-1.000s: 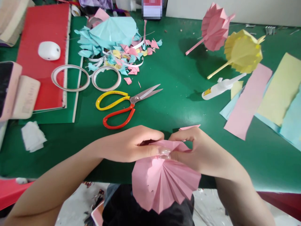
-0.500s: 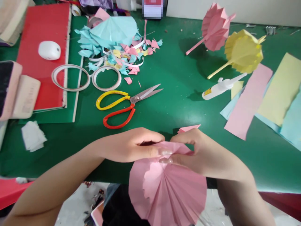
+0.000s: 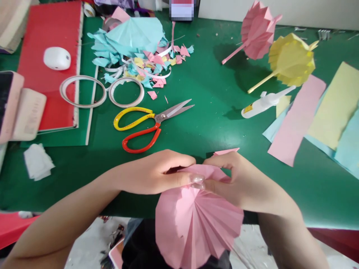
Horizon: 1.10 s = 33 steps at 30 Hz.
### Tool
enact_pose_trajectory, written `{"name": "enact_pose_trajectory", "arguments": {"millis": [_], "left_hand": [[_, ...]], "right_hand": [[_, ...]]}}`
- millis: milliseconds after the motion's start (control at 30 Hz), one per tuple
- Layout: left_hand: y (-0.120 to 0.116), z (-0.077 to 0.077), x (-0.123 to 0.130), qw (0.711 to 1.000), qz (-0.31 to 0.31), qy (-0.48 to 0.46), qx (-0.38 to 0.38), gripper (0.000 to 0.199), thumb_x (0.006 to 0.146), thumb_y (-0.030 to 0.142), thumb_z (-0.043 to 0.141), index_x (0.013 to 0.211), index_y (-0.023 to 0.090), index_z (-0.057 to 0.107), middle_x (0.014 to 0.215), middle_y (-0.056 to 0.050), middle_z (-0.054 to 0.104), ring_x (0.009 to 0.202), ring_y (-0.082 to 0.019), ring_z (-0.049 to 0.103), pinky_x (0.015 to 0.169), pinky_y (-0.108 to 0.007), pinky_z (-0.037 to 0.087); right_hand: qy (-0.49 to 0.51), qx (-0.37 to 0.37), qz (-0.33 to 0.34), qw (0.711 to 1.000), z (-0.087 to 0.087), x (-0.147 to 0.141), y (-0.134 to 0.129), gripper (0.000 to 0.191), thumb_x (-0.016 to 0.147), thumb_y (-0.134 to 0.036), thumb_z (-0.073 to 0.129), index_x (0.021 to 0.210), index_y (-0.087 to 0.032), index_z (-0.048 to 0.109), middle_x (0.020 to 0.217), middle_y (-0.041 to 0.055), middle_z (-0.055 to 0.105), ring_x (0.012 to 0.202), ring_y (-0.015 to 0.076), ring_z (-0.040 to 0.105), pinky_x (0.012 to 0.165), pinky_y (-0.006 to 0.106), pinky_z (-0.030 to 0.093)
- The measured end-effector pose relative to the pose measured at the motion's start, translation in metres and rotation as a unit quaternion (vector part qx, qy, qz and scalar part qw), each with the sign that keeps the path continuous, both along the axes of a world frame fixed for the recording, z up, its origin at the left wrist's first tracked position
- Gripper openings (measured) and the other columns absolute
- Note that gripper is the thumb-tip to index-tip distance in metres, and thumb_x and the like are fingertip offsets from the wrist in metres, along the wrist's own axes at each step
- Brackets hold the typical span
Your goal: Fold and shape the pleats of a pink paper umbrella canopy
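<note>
A round pink pleated paper point(image 3: 196, 224) hangs over the table's near edge, its folds fanning out from near the thumbs. My left hand point(image 3: 159, 173) pinches its upper part from the left, thumb on top and fingers partly hidden behind it. From the right, my right hand point(image 3: 234, 179) grips the same paper, its thumb tip touching the left thumb. Just beyond the right hand lies a small folded pink piece point(image 3: 226, 151). Scissors point(image 3: 158, 118) with yellow and red handles lie with blades apart, beyond the left hand.
Paper scraps point(image 3: 157, 65), two tape rings point(image 3: 126, 92) and a red folder point(image 3: 53, 30) are at the left. At the right are pink point(image 3: 257, 31) and yellow point(image 3: 293, 61) paper umbrellas, a glue bottle point(image 3: 260, 105) and paper strips point(image 3: 298, 121).
The lower part of the pink pleated paper has swung up slightly and its outline is narrower. Both hands keep their grip, the thumb tips slightly higher.
</note>
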State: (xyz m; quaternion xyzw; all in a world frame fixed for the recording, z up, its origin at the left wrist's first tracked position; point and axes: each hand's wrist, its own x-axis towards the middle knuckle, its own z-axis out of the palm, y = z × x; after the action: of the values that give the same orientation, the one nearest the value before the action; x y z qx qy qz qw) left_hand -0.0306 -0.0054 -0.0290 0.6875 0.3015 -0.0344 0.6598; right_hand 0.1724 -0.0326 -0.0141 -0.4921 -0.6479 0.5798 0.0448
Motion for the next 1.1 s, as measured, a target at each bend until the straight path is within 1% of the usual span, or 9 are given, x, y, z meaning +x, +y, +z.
{"name": "enact_pose_trajectory", "arguments": {"millis": [100, 200, 400, 600, 800, 967, 1033, 1100], "left_hand": [[0.0, 0.001, -0.001, 0.999, -0.003, -0.006, 0.037, 0.029, 0.092, 0.031, 0.041, 0.067, 0.017, 0.037, 0.061, 0.005, 0.031, 0.055, -0.008, 0.031, 0.047, -0.023, 0.023], [0.0, 0.002, -0.001, 0.998, -0.008, -0.005, 0.062, 0.029, 0.093, 0.032, 0.039, 0.067, 0.018, 0.036, 0.061, 0.005, 0.031, 0.055, -0.007, 0.032, 0.047, -0.022, 0.024], [-0.001, 0.001, 0.0, 0.995, -0.004, -0.009, 0.1, 0.029, 0.093, 0.026, 0.037, 0.066, 0.018, 0.032, 0.061, 0.006, 0.03, 0.054, -0.007, 0.03, 0.047, -0.022, 0.024], [-0.003, 0.002, 0.001, 0.991, 0.018, -0.011, 0.135, 0.029, 0.09, 0.015, 0.039, 0.064, 0.018, 0.025, 0.058, 0.006, 0.027, 0.052, -0.007, 0.026, 0.046, -0.021, 0.022], [-0.004, 0.004, 0.0, 0.987, 0.016, 0.009, 0.161, 0.029, 0.088, 0.011, 0.04, 0.064, 0.018, 0.025, 0.058, 0.006, 0.029, 0.052, -0.006, 0.028, 0.046, -0.021, 0.023], [-0.005, 0.007, -0.001, 0.983, 0.014, 0.01, 0.183, 0.028, 0.088, 0.01, 0.039, 0.064, 0.018, 0.027, 0.059, 0.006, 0.032, 0.052, -0.007, 0.03, 0.048, -0.022, 0.023], [-0.005, 0.007, -0.002, 0.984, 0.016, 0.012, 0.178, 0.027, 0.089, 0.011, 0.038, 0.065, 0.018, 0.028, 0.06, 0.005, 0.034, 0.053, -0.007, 0.031, 0.048, -0.023, 0.023], [-0.003, 0.006, -0.002, 0.988, 0.019, 0.009, 0.151, 0.026, 0.091, 0.015, 0.037, 0.066, 0.018, 0.03, 0.061, 0.005, 0.034, 0.054, -0.007, 0.033, 0.048, -0.023, 0.024]], "right_hand": [[-0.01, 0.009, -0.015, 1.0, -0.001, -0.002, 0.0, 0.02, 0.076, -0.018, 0.058, 0.057, -0.015, 0.053, 0.055, -0.0043, 0.036, 0.055, 0.0079, 0.035, 0.044, 0.02, 0.024], [0.0, 0.011, -0.025, 1.0, -0.001, -0.004, 0.0, 0.021, 0.076, -0.018, 0.059, 0.056, -0.015, 0.053, 0.055, -0.0047, 0.034, 0.053, 0.007, 0.034, 0.044, 0.02, 0.025], [0.039, 0.02, -0.05, 0.998, -0.004, -0.004, 0.001, 0.014, 0.072, -0.01, 0.059, 0.059, -0.013, 0.06, 0.055, -0.0044, 0.041, 0.053, 0.0063, 0.038, 0.045, 0.018, 0.028], [0.096, -0.005, -0.067, 0.993, -0.009, -0.004, 0.004, 0.01, 0.071, -0.006, 0.059, 0.063, -0.011, 0.063, 0.056, -0.0035, 0.05, 0.055, 0.0067, 0.043, 0.047, 0.016, 0.033], [0.085, -0.018, -0.09, 0.992, -0.012, -0.006, 0.002, 0.009, 0.069, -0.008, 0.065, 0.061, -0.011, 0.061, 0.052, -0.0059, 0.042, 0.05, 0.0042, 0.034, 0.041, 0.015, 0.026], [0.089, 0.01, -0.095, 0.991, -0.017, -0.007, -0.001, 0.01, 0.07, -0.015, 0.067, 0.061, -0.012, 0.062, 0.054, -0.0044, 0.046, 0.051, 0.0056, 0.037, 0.043, 0.016, 0.029], [0.076, 0.009, -0.098, 0.992, -0.017, -0.007, 0.0, 0.01, 0.071, -0.017, 0.066, 0.063, -0.013, 0.063, 0.055, -0.0034, 0.048, 0.053, 0.0064, 0.038, 0.044, 0.017, 0.031], [0.059, -0.004, -0.096, 0.994, -0.015, -0.007, 0.001, 0.014, 0.072, -0.019, 0.066, 0.061, -0.013, 0.061, 0.054, -0.0037, 0.045, 0.052, 0.0064, 0.036, 0.043, 0.018, 0.029]]}}
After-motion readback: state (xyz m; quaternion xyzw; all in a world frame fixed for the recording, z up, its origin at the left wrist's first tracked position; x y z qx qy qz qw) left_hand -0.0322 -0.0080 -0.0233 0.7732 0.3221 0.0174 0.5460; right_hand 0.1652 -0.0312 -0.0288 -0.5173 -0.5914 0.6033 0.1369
